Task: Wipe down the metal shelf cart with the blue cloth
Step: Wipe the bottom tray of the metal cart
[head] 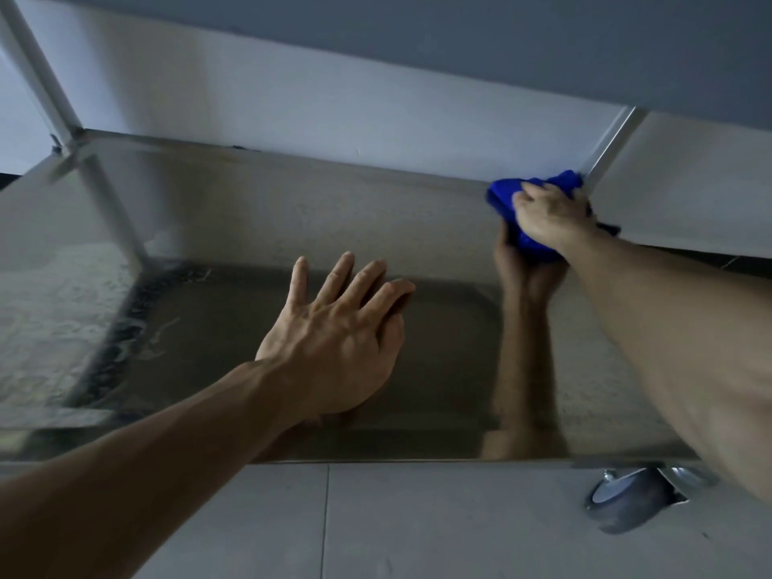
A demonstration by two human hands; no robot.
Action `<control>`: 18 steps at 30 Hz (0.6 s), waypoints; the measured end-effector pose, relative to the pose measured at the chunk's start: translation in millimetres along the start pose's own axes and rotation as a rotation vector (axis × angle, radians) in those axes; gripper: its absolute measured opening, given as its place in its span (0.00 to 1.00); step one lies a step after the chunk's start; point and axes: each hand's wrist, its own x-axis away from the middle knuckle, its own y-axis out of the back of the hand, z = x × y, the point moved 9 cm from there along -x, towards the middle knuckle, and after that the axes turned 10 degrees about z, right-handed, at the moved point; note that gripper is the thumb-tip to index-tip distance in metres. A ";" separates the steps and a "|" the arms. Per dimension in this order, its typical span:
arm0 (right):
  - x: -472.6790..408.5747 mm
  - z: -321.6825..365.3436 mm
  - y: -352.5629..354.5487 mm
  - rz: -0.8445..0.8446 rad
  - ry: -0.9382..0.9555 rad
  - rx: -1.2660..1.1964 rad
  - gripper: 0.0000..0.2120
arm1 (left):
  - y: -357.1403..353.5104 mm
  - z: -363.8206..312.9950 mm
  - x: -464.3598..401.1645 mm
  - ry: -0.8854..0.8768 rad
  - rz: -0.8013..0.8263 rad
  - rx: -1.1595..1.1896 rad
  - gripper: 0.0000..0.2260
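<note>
**Cloth at the far right corner of the shelf**

Grey floor tiles (417, 524) and a pale wall surround the metal shelf cart (259, 211), whose shiny lower shelf mirrors both arms. On this shelf the left hand (338, 328) lies flat, fingers straight and spread. At the far right corner, just beside the upright post (610, 140), the right hand (551, 215) grips the bunched blue cloth (501, 198) and presses it on the shelf. One caster wheel (626, 503) shows below the front edge.
</note>
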 end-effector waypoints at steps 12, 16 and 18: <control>105.8 180.2 -18.2 0.031 0.682 -0.165 0.16 | 6.2 2.0 2.1 -0.029 -0.025 -0.019 0.24; 108.8 75.7 1.3 -0.001 0.452 -0.164 0.11 | 1.8 5.2 -0.3 -0.015 0.001 0.007 0.23; 117.8 17.0 3.2 0.041 0.316 -0.153 0.08 | 2.3 5.7 -0.4 -0.019 -0.006 0.017 0.23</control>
